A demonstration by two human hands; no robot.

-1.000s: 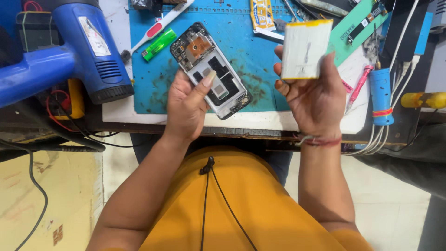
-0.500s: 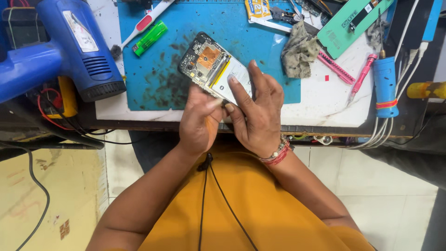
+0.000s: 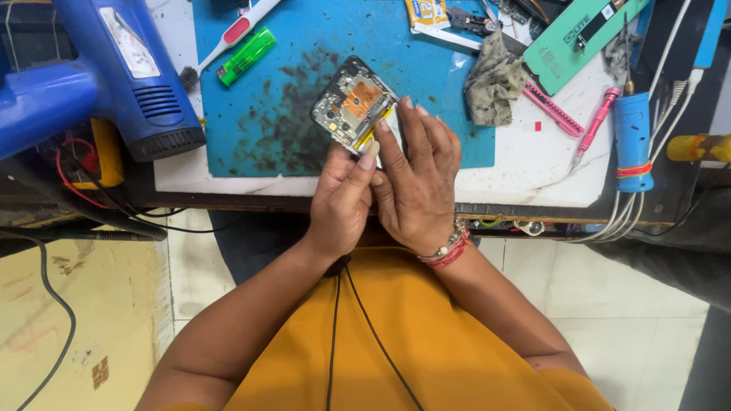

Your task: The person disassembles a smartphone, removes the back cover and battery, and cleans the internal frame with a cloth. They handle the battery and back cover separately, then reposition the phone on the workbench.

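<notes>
An opened phone (image 3: 352, 103) with its back removed lies tilted on the blue work mat (image 3: 304, 46), its circuit board and copper patch showing. My left hand (image 3: 341, 199) grips the phone's lower edge, thumb up against a yellow strip. My right hand (image 3: 417, 176) lies flat over the phone's lower half, fingers pressing down and hiding the battery area. A beaded bracelet and red thread sit on my right wrist.
A blue heat gun (image 3: 114, 72) rests at left on the bench. A green lighter (image 3: 245, 55) and a brush (image 3: 228, 34) lie on the mat. A grey rag (image 3: 493, 80), pink cutter (image 3: 552, 109), pink screwdriver (image 3: 596, 122), green board (image 3: 582, 38) and cables (image 3: 632, 205) crowd the right.
A second ago my right hand held a white battery above the bench; it came down onto the phone, and now presses flat over its lower half. My left hand keeps holding the phone.
</notes>
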